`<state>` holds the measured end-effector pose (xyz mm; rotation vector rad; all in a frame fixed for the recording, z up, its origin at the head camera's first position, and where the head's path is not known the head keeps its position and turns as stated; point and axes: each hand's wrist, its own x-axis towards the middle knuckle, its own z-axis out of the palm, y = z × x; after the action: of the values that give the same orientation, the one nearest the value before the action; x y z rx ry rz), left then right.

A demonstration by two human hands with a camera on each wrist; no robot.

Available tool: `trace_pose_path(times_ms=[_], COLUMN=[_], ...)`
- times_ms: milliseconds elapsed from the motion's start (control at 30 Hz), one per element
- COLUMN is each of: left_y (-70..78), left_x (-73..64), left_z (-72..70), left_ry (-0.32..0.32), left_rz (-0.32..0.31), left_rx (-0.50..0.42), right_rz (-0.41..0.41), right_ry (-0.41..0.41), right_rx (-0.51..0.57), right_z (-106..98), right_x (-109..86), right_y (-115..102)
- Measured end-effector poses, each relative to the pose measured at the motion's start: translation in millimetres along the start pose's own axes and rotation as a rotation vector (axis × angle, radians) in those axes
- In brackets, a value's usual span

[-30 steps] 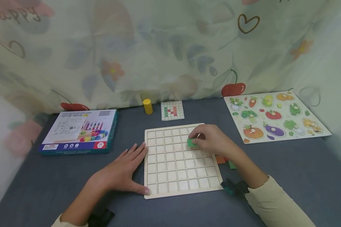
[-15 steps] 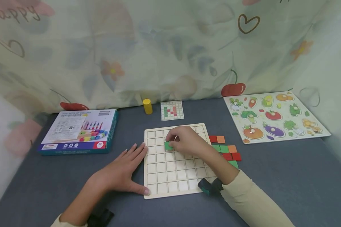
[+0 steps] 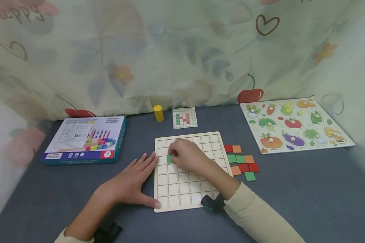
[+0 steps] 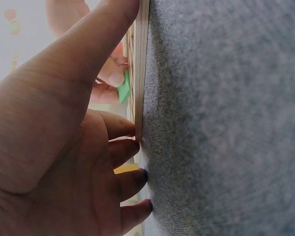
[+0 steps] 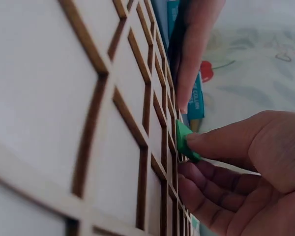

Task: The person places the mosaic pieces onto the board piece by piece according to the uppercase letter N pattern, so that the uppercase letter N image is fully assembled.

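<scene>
A light wooden grid board (image 3: 182,199) lies flat on the dark table, its square cells framed by raised strips. My right hand (image 3: 187,155) pinches a green square tile (image 3: 170,159) between thumb and fingers over the board's upper left cells. In the right wrist view the green tile (image 5: 186,140) is tilted, with one edge right at the grid strips. My left hand (image 3: 129,184) lies with fingers spread along the board's left edge, thumb on its lower left corner. In the left wrist view the left fingertips (image 4: 130,147) touch the board's side.
Several red, orange and green tiles (image 3: 244,167) lie right of the board. Behind it are a patterned card (image 3: 184,118) and a yellow cylinder (image 3: 159,113). A boxed bead set (image 3: 85,140) stands at left, a vegetable puzzle board (image 3: 295,125) at right, a printed curtain (image 3: 170,50) behind.
My right hand has carried the green tile leftward across the board, from its right half to its left columns, uncovering the loose tiles at right. The left hand has stayed in place.
</scene>
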<state>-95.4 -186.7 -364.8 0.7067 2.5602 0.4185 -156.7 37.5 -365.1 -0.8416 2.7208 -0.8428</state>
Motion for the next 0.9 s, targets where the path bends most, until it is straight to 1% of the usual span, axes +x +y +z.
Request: trace_pose_path(times_ms=[100, 233, 333, 433, 500, 567, 700, 833, 900], left_y=[-0.4, -0.9, -1.4, -2.0, -2.1, -2.1, -1.8, -1.5, -1.5], left_x=[-0.2, -1.4, -2.0, -1.9, -1.9, -1.5, 0.3, 1.4, 1.7], left_z=[-0.6, -1.1, -0.2, 1.4, 2.3, 3.1, 3.6, 3.0, 2.5], left_ry=[-0.004, -0.002, 0.004, 0.003, 0.002, 0.002, 0.005, 0.0, -0.007], left_rz=[-0.005, 0.0, 0.006, 0.001, 0.001, 0.0, 0.004, 0.002, -0.009], left_rx=[0.004, 0.004, 0.003, 0.003, 0.001, -0.001, 0.001, 0.007, 0.016], right_rz=[-0.026, -0.09, -0.125, -0.151, -0.161, -0.141, -0.073, -0.022, 0.025], right_ry=[-0.006, -0.002, 0.004, 0.022, 0.049, 0.067, 0.079, 0.094, 0.099], right_rx=[-0.075, -0.2, -0.273, -0.303, -0.285, -0.24, -0.162, -0.155, -0.158], right_z=[3, 6, 8, 8, 5, -2, -25, -49, -60], right_x=[-4.2, -11.5, -16.4, -23.2, -29.2, -36.4, -54.1, -76.3, -87.5], right_y=[-3, -5, -8, -9, -8, -6, 7, 32, 45])
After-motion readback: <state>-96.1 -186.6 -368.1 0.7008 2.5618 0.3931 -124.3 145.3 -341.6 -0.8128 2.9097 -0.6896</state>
